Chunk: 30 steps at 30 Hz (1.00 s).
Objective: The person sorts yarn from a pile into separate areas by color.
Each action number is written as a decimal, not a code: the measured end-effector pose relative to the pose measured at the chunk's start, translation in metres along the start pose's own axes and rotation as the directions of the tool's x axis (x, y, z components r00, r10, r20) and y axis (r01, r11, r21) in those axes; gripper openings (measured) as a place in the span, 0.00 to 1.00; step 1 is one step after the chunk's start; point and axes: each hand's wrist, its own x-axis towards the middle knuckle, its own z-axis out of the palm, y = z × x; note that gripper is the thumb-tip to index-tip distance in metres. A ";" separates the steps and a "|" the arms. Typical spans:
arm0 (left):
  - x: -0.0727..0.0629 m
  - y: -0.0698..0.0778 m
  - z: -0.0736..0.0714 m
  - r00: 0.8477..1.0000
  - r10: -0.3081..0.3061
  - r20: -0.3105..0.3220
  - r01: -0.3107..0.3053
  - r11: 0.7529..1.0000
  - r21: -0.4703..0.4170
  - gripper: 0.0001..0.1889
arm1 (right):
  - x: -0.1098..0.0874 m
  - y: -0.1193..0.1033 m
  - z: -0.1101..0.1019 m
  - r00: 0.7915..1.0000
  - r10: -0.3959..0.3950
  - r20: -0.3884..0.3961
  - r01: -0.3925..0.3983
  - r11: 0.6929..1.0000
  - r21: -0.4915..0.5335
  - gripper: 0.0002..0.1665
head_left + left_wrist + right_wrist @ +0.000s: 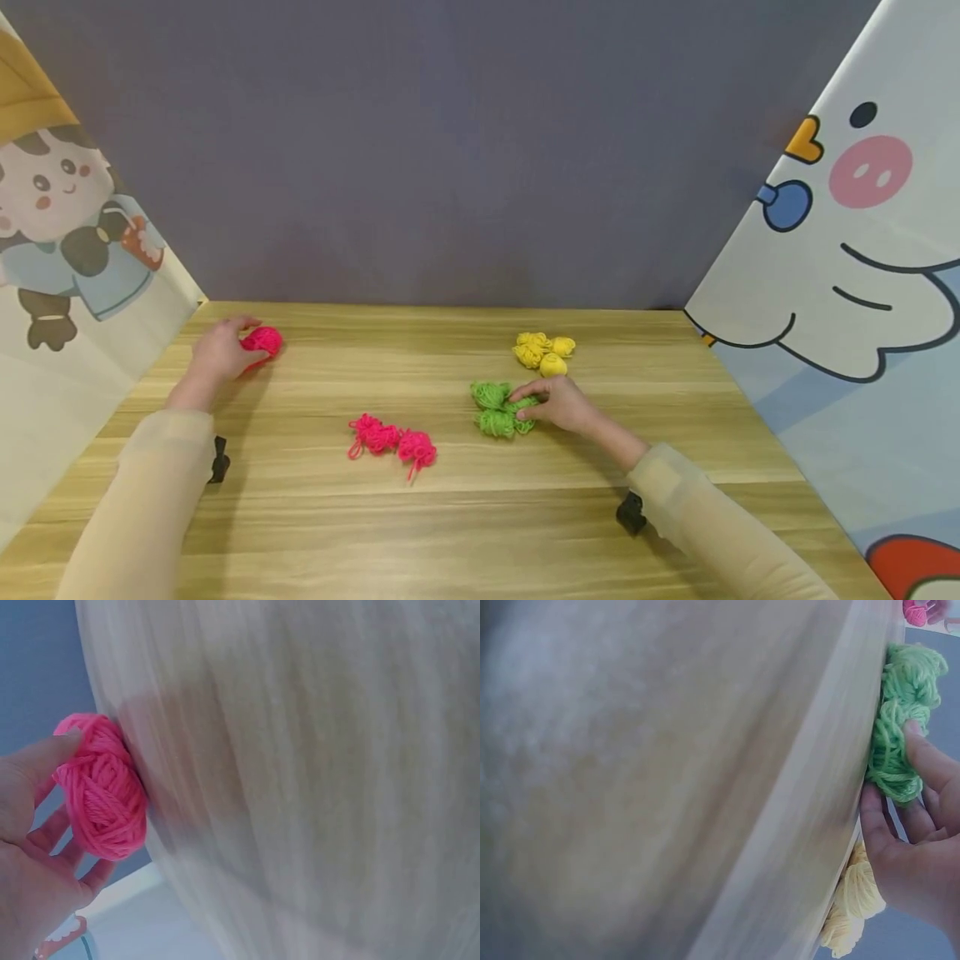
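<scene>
At the far left of the table, my left hand (pixel 221 350) grips a small bright pink ball of yarn (pixel 266 340). In the left wrist view the thumb presses on the wound pink yarn (pixel 109 799), and the other fingers are partly behind it. My right hand (pixel 566 406) pinches a green ball of yarn (pixel 894 754) between thumb and fingers, right of the middle. Beside it, touching or nearly so, lie more green yarn balls (pixel 491 395). Loose-ended pink yarn bundles (pixel 375 435) lie on the wood between the two hands, nearer the front.
Several yellow yarn balls (pixel 529 352) sit in a cluster just behind the right hand. The wood-grain table (pixel 420 533) meets a grey panel (pixel 450 167) at the back. Printed cartoon panels (pixel 847 250) stand along both sides.
</scene>
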 end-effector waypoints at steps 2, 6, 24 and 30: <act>0.000 -0.001 0.000 1.000 -0.014 0.017 0.013 1.000 0.004 0.30 | 0.000 0.000 0.000 1.000 -0.001 0.000 0.001 1.000 -0.001 0.14; -0.002 -0.002 -0.001 0.998 -0.039 0.052 0.040 0.999 -0.018 0.31 | 0.001 -0.001 0.001 1.000 -0.005 0.000 0.005 1.000 -0.003 0.14; -0.007 -0.018 0.011 0.998 0.053 -0.032 -0.057 0.990 -0.127 0.24 | 0.001 0.004 0.002 0.999 -0.031 -0.012 0.031 0.999 -0.011 0.14; -0.007 -0.016 0.007 0.999 0.052 -0.006 -0.053 0.992 -0.115 0.23 | 0.001 0.004 0.002 0.999 -0.037 -0.013 0.036 0.999 -0.020 0.15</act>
